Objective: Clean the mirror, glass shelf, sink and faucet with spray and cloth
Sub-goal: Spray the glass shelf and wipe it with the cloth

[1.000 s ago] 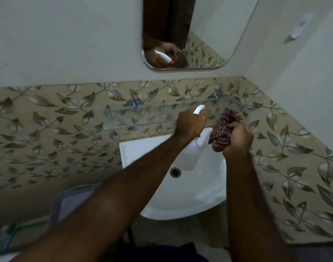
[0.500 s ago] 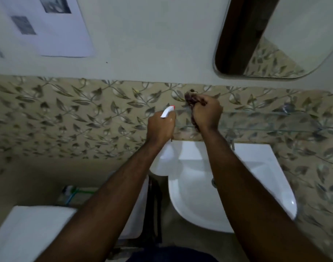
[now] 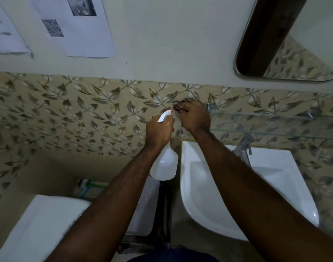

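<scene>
Holding the spray bottle (image 3: 164, 164) by its neck, your left grip (image 3: 159, 131) is curled fully round it, bottle hanging just left of the sink (image 3: 237, 201). Your right grip (image 3: 195, 119) is closed on the bunched cloth (image 3: 187, 101), mostly hidden under it, up at the left end of the glass shelf (image 3: 271, 125), above and left of the faucet (image 3: 243, 148).

A: Mounted where?
B: Worn on the head, wide-angle, single view.
A: Facing?
B: Forward and down, from above the sink (image 3: 275, 157), onto the leaf-tiled wall (image 3: 76, 114).
A: How near?
B: Close; clipping the mirror (image 3: 294, 59) at the upper right edge, taking in papers (image 3: 82, 31) at upper left.
A: Shared with another view?
B: Not applicable, one camera only
</scene>
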